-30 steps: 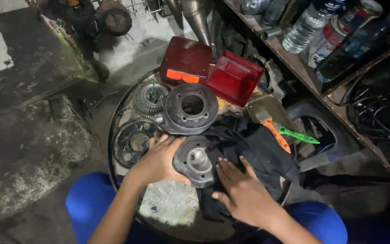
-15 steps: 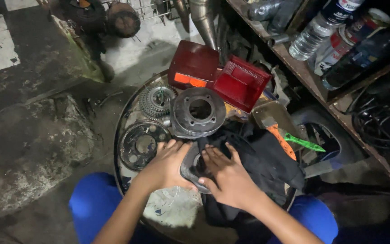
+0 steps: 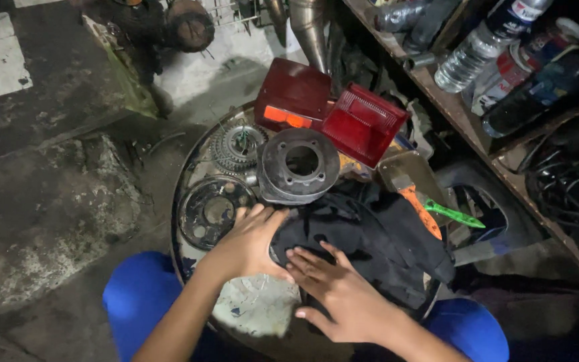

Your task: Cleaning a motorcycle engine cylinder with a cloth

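Mostly, black cloth hides whatever left hand and right hand press, fingers spread.

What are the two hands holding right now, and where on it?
Both the left hand and right hand press on the black cloth near its left end, over something bundled beneath; what it covers is hidden.

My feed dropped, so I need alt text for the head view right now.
Both bare hands, left hand and right hand, press a black cloth on a round metal drum top. Behind the cloth stand a grey engine cylinder, a sprocket, a round plate and two red tail light lenses.
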